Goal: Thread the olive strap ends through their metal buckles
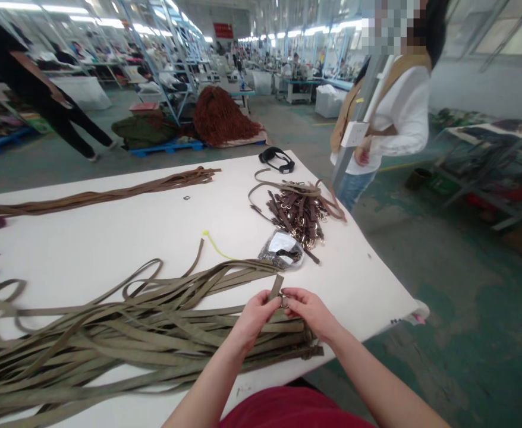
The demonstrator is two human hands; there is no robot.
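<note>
Between my two hands, above the near right part of the table, is a small metal buckle [284, 301]. My left hand [261, 309] pinches an olive webbing strap [276, 286], whose short end sticks up past the fingers. The fingers of my right hand [308, 308] close on the buckle from the other side. Whether the strap passes through the buckle is too small to tell. Under and left of my hands lies a long pile of olive straps [154, 333]. Just beyond my hands sits a clear plastic bag [281, 249] of dark metal parts.
Brown short straps with metal clasps [299, 211] lie heaped at the right of the white table [225, 208]. A black headband-like item [277, 160], brown straps [100, 196] and a yellow tie [214, 244] are also there. A person [395, 107] stands behind a metal post at the right.
</note>
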